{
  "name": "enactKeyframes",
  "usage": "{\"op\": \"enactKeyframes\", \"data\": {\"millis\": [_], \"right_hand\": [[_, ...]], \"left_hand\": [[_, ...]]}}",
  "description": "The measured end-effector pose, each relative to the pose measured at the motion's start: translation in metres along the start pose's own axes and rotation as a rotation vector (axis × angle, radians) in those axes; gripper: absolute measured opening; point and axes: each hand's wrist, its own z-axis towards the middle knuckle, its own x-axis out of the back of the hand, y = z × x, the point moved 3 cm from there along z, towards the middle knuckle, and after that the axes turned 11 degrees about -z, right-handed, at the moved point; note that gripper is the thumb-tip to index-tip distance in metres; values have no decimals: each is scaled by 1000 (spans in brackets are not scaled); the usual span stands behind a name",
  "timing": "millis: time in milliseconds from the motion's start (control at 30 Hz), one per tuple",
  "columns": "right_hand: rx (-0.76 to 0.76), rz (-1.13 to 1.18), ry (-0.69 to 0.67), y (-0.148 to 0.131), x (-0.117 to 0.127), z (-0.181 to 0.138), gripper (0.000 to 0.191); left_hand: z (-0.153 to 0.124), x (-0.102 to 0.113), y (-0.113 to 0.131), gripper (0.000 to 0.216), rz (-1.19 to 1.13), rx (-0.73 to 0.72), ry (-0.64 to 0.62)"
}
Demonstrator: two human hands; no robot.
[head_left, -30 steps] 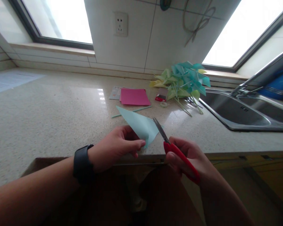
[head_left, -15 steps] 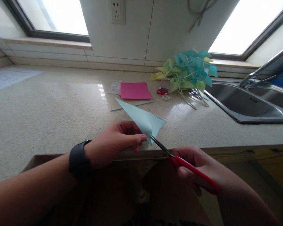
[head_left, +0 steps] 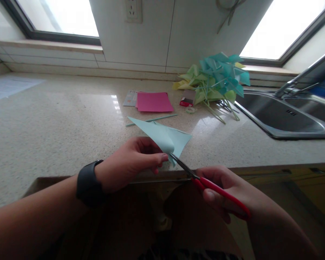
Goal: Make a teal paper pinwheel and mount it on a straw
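My left hand [head_left: 137,157] pinches a sheet of pale blue paper [head_left: 162,135] by its lower edge, above the counter's front edge. The paper is bent, with one corner pointing up to the left and another to the right. In my right hand [head_left: 222,193] is a pair of scissors [head_left: 219,191] with red handles. Their metal blades reach the paper's lower part close to my left thumb and look nearly closed. A pale blue stick [head_left: 166,117] lies on the counter just behind the paper.
Pink paper sheets [head_left: 155,102], a small red box [head_left: 186,102] and a roll of tape [head_left: 190,110] lie farther back. Blue and green paper pinwheels [head_left: 222,74] on sticks are heaped by the wall. At the right is a steel sink [head_left: 280,115]; a printed sheet [head_left: 11,86] lies far left.
The paper's upper left corner has tipped slightly down and left, and the sheet has opened out a little more. Both hands keep their grips; the whole view has shifted slightly.
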Motion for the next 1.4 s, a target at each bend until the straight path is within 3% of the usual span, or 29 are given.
{"op": "enactKeyframes", "data": {"millis": [467, 767, 1033, 1400], "right_hand": [[-28, 47, -24, 9, 2, -2, 53], [-49, 75, 5, 19, 7, -8, 54], [47, 86, 180, 21, 6, -3, 45], [65, 30, 258, 9, -5, -1, 42]], "left_hand": [[-1, -4, 4, 5, 16, 18, -33], [0, -1, 1, 9, -19, 3, -52], [0, -2, 1, 19, -121, 10, -34], [1, -2, -1, 26, -37, -26, -44]]}}
